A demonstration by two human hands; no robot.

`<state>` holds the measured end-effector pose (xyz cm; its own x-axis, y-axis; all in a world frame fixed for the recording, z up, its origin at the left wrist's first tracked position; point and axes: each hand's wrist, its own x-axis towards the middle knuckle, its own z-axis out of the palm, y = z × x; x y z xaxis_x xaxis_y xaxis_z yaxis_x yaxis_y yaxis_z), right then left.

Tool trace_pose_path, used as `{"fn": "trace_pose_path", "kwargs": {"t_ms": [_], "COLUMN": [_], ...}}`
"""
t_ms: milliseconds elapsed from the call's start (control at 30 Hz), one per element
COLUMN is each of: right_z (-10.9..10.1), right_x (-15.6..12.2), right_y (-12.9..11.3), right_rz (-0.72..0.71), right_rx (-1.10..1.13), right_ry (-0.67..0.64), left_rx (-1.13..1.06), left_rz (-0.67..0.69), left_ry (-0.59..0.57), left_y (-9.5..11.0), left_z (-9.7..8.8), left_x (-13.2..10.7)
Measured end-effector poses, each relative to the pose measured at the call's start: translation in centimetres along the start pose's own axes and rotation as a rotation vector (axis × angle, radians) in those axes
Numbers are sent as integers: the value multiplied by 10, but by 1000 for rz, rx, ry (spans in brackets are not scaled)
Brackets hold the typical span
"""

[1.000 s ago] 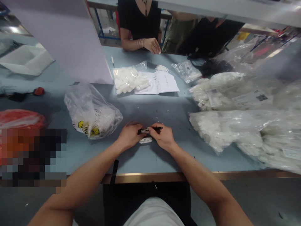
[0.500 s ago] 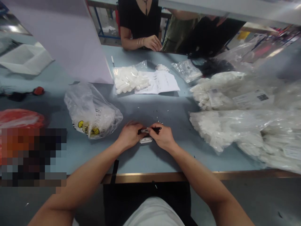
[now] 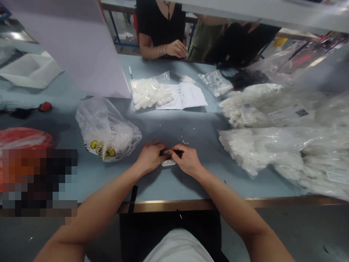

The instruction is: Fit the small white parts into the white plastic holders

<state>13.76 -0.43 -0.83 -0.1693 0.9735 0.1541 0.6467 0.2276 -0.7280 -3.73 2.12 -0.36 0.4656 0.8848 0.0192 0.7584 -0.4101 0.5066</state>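
Two hands, the left hand (image 3: 149, 157) and right hand (image 3: 188, 160), pinching a slim black part (image 3: 170, 152), fingers (image 3: 176, 150) pressing together on it just above a white plastic piece (image 3: 168, 163) near the front edge of the table (image 3: 174, 189).

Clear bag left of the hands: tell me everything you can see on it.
The clear polythene bag lies on the blue-grey bench top, beside the person's left hand. Its lower end bulges with white pieces and shows yellow-and-black print; its upper end looks slack and crumpled. Only the bench appears to touch it.
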Motion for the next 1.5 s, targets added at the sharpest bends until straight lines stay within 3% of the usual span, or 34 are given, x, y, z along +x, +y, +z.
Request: {"fn": "trace_pose_path", "kwargs": {"t_ms": [267, 1500], "right_z": [-4, 0], "right_x": [-1, 1], "right_y": [0, -1], "right_rz": [157, 124], "right_rx": [112, 112], "right_ry": [58, 6], "left_rx": [69, 9], "left_rz": [6, 6], "left_ry": [9, 8], "left_y": [-3, -1], "left_z": [2, 1], "left_x": [0, -1]}}
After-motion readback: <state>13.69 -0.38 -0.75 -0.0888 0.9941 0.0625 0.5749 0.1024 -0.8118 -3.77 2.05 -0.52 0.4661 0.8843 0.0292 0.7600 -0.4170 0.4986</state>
